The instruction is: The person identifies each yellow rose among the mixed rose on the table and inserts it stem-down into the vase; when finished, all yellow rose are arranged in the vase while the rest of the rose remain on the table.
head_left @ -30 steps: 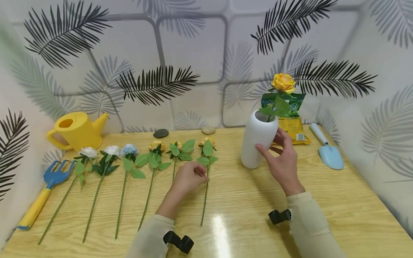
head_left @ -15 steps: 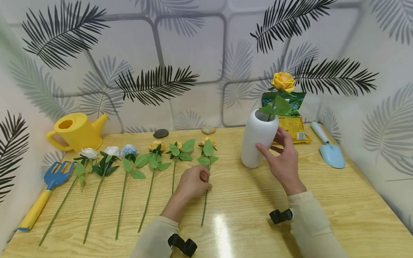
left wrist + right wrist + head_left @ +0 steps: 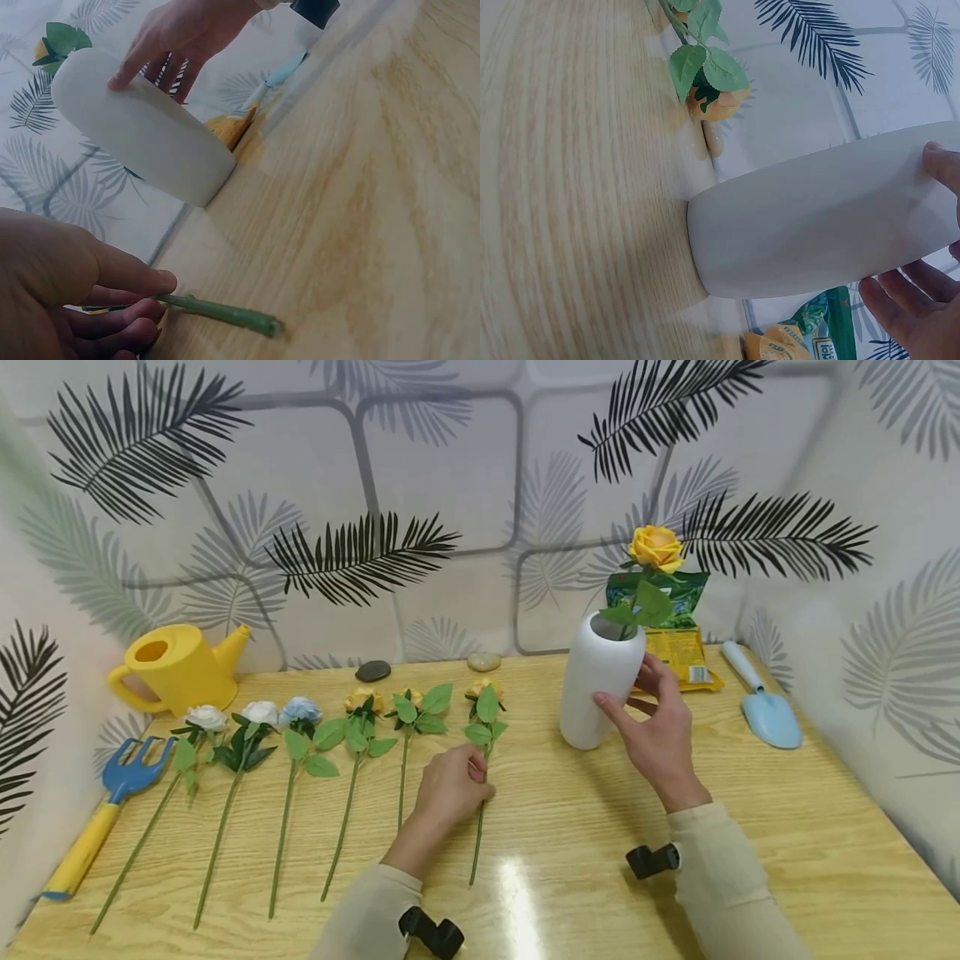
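My left hand [image 3: 448, 787] pinches the green stem [image 3: 225, 313] of a yellow rose [image 3: 487, 706], the rightmost of the flowers laid on the table. In the left wrist view the stem's cut end pokes out past thumb and fingertips. My right hand [image 3: 660, 735] grips the white vase [image 3: 600, 685] from its right side, thumb on the front and fingers round the back. The vase stands upright on the wood. One yellow rose [image 3: 656, 548] rises from its mouth, with the lower stem hidden inside.
Left of my hand lie two more yellow roses [image 3: 363, 727], a blue one [image 3: 302, 710] and two white ones [image 3: 259, 713]. A yellow watering can [image 3: 187, 668], a hand fork [image 3: 108, 814], two stones [image 3: 484, 662], seed-like packets [image 3: 678, 652] and a blue trowel [image 3: 771, 720] border the area.
My left hand has moved slightly right and toward me, closing on the rightmost rose's stem. The rose has shifted slightly. My right hand still holds the vase in the same place.
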Tool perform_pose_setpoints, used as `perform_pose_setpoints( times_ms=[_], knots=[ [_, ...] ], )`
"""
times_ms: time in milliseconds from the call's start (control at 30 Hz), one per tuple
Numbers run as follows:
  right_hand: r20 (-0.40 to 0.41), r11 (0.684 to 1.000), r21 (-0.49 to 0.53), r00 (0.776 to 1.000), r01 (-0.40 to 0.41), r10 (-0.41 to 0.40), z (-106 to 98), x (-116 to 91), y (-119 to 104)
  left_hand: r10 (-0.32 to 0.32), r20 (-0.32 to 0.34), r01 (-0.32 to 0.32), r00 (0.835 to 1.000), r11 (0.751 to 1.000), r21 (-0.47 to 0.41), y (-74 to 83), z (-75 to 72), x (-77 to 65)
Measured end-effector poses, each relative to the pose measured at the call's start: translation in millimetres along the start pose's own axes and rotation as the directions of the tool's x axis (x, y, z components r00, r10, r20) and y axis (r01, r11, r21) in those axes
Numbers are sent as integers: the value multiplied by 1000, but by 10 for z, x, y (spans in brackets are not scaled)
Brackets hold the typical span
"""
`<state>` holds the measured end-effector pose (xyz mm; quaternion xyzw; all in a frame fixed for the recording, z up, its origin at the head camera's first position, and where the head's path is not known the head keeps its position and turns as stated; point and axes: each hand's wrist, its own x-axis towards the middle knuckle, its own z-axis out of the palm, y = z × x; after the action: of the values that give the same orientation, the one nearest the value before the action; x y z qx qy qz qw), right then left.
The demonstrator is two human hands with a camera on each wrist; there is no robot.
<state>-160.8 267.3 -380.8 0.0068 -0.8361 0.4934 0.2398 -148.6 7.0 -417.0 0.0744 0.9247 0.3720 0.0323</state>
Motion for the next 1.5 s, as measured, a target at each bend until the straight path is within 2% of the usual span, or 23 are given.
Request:
perform_pose_setpoints(
  times_ms=[333,567,933,1067,1267,1500],
  knots=[
    [-6,1000,-5,1000,6,-6,-8,20,-13,15,-23,-15,1000,1000,-9,16,-10,15],
    [-6,1000,-5,1000,-3,3,-9,24,-29,8,-11,-9,1000,999,-43,49,-44,20],
    [-3,1000,-4,1000,-14,14,-9,15,-13,20,-1,-20,1000,999,-48,80,-77,9],
    [-4,1000,-2,1000,-15,15,-7,9,-3,22,-8,-23,1000,997,-70,86,-84,6],
    [-1,1000,0,1000,-12,12,0,9,-1,58,-41,-62,997,991,-116,121,-105,-13],
    [0,1000,-9,1000,-14,14,4,11,4,43,-59,-50,997,990,-129,155,-128,-32]
  ],
)
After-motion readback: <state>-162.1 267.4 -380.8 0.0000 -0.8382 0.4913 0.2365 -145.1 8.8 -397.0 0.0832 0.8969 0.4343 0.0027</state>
